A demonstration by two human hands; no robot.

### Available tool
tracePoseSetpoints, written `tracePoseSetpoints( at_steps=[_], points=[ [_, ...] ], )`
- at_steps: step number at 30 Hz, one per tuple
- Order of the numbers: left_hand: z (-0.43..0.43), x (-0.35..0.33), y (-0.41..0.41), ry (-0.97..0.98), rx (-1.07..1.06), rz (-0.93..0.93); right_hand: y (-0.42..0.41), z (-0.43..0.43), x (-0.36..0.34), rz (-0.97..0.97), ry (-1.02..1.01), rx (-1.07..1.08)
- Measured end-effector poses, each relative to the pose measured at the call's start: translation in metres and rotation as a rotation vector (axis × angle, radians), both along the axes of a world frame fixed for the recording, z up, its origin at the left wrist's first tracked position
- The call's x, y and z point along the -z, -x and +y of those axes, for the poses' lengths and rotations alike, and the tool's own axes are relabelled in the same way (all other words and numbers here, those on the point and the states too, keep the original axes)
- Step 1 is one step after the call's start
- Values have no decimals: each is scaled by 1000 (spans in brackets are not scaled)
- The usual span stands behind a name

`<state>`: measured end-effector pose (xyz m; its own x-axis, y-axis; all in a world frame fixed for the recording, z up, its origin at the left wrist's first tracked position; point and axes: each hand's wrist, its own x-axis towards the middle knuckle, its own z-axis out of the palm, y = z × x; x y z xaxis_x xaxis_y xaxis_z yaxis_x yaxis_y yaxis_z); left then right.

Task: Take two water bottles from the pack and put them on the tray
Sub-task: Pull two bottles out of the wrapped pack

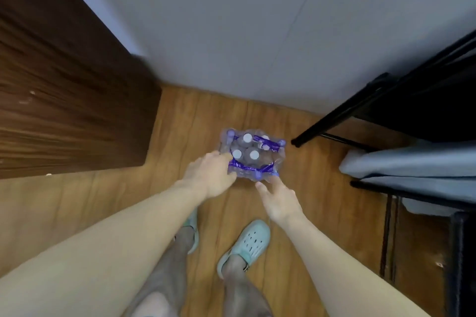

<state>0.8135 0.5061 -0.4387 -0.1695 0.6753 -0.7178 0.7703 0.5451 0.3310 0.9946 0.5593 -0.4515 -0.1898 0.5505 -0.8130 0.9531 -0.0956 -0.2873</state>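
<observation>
A clear plastic-wrapped pack of water bottles with purple print and white caps [251, 156] stands on the wooden plank floor [296, 131], near the white wall. The left hand [210, 176] grips the pack's left side, fingers on the wrap. The right hand [279, 201] hovers spread open just below the pack, fingertips close to its near edge.

We are finding no readable text; the pack [251, 153] is showing purple print (too blurred to read).

Both arms reach down, left hand [210, 175] curled, right hand [279, 201] spread.
</observation>
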Motion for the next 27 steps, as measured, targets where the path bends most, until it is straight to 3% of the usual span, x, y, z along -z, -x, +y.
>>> tracePoseSetpoints(
  at_steps=[8,12,15,17,21,27],
  points=[
    [64,171,-33,14,19,128,23,48,168,39,-288,-241],
    [71,234,-41,86,222,383,41,55,231,-87,-320,-481],
    [75,258,-38,35,364,465,43,61,254,-111,-394,-483],
    [78,261,-34,15,422,469,42,61,257,-116,-465,-483],
    [75,231,-26,-37,310,439,33,52,232,-78,-621,-478],
    [62,118,-19,-287,242,473,25,44,106,22,-695,-362]
  ],
)
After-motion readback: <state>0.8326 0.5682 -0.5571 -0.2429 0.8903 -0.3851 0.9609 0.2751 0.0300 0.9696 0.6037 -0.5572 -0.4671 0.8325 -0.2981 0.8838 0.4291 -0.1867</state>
